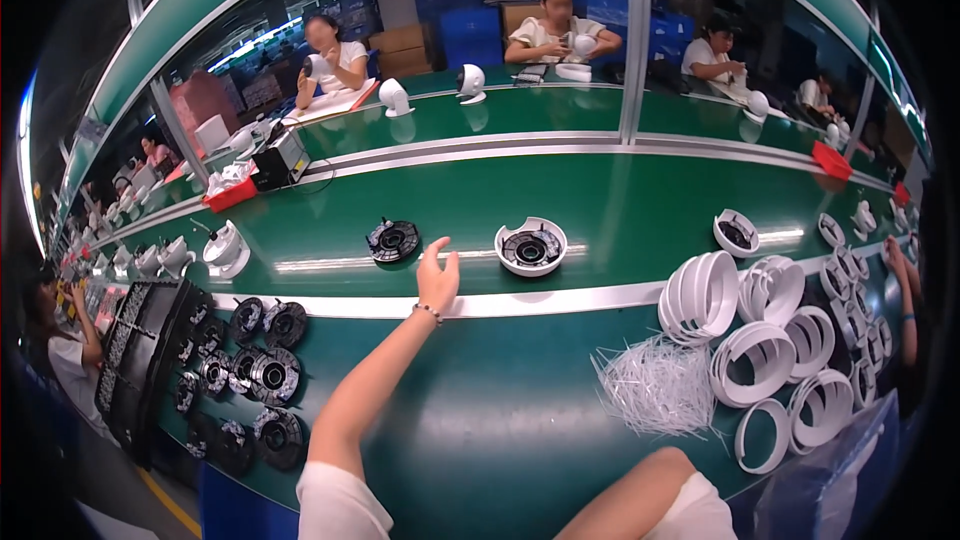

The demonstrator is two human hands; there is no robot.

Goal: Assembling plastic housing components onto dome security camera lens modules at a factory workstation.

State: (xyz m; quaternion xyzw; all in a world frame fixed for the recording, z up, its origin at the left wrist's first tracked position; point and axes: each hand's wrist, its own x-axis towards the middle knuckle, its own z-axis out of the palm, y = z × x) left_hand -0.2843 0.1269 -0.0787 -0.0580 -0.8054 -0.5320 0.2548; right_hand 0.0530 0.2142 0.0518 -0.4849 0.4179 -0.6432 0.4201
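Observation:
My left hand [437, 278] reaches out over the green conveyor belt, fingers stretched and apart, with nothing held in it. A beaded bracelet circles that wrist. Just left of the fingers a round black plastic part [393, 240] lies on the belt. To the right of the hand sits a white bowl-shaped shell [531, 268] with a notch in its rim and a black disc inside. My right arm [640, 495] is bent at the lower edge; its hand is out of the picture.
Several black round parts [275, 375] lie at left beside a black crate [145, 360]. White rings [755, 362] and a heap of thin clear strips [655, 385] cover the right side. Another notched shell [736, 233] rides the belt. Co-workers sit across the line.

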